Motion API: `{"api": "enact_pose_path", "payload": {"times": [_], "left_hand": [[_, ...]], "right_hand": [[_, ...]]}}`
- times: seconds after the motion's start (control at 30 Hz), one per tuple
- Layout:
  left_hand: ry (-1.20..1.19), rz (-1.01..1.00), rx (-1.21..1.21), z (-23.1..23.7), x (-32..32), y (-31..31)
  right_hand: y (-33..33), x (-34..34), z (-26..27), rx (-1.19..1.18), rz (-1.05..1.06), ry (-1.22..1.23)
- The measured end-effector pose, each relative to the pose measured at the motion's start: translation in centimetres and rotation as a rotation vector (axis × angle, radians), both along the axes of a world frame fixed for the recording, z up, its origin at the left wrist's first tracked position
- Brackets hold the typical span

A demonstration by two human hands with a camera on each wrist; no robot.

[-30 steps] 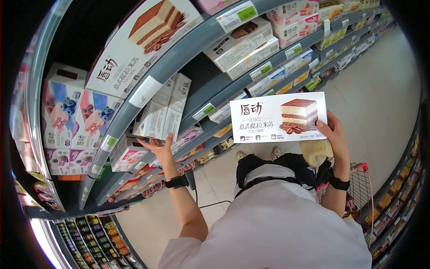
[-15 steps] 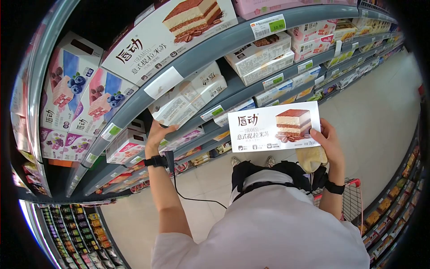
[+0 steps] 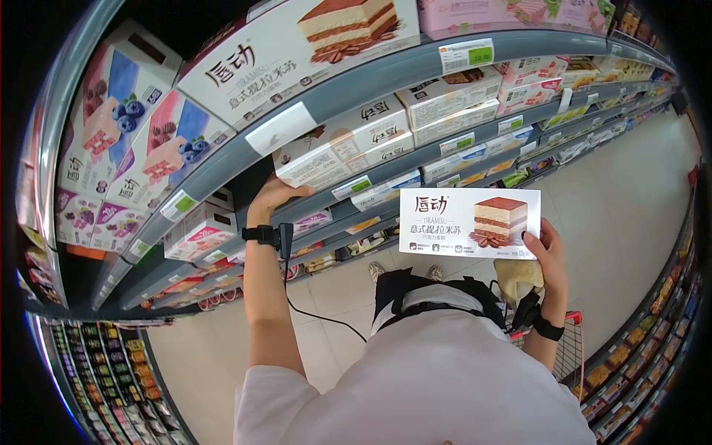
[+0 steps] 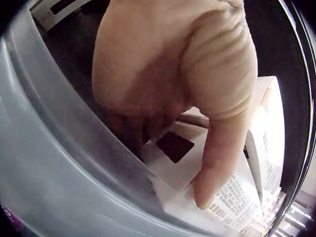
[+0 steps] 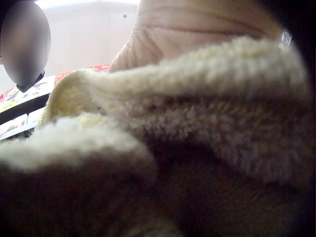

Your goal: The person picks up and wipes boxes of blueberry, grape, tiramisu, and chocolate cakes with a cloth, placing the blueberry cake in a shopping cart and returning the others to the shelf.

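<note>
In the head view, the left hand [image 3: 276, 199] touches the left end of white printed boxes [image 3: 348, 152] lying side by side on a shelf. Its straight thumb [image 4: 217, 163] presses their printed side in the left wrist view, and its other fingers reach into shadow by the end face. A white tiramisu box [image 3: 452, 222], picture side up, is in the right hand [image 3: 552, 263], thumb on its right edge. A cream fuzzy cloth [image 3: 519, 280] hangs from the same hand under the box; in the right wrist view the cloth [image 5: 197, 89] hides the fingers.
A large tiramisu carton [image 3: 289, 63] and blueberry-picture boxes [image 3: 159, 152] stand on the shelf at the left. Shelf edges [image 3: 519, 48] with price tags curve to the right. A wire shopping cart [image 3: 569, 345] is beside the person. Another stocked shelf [image 3: 638, 334] is at the right.
The boxes by the left hand have moved right and turned, from slanted to roughly in line with the shelf edge. The right hand still holds the tiramisu box, now lower in view.
</note>
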State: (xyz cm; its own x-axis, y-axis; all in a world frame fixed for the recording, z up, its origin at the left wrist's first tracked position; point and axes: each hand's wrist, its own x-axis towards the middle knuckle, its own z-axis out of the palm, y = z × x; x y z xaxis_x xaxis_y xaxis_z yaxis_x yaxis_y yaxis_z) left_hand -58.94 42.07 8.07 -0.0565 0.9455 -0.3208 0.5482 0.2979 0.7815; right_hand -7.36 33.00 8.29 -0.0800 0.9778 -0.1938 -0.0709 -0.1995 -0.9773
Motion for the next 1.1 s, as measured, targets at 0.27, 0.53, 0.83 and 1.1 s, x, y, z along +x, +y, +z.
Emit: {"api": "enact_pose_path", "payload": {"times": [0.27,0.53,0.83,1.1], "left_hand": [[-0.243,0.053,0.041,-1.0,0.8,-0.9],[-0.317,0.054,0.089,-1.0,0.9,-1.1],[-0.249,0.052,0.093,-1.6,1.2,-0.6],[-0.25,0.038,0.103,-1.6,1.4,-0.7]], "right_hand": [[0.7,-0.8,0.3,-0.022,0.082,-0.028],[1.1,-1.8,0.7,0.0,0.153,-0.059],[1.2,-2.3,1.1,-0.011,0.158,-0.065],[1.6,-2.8,0.9,-0.007,0.17,-0.07]]}}
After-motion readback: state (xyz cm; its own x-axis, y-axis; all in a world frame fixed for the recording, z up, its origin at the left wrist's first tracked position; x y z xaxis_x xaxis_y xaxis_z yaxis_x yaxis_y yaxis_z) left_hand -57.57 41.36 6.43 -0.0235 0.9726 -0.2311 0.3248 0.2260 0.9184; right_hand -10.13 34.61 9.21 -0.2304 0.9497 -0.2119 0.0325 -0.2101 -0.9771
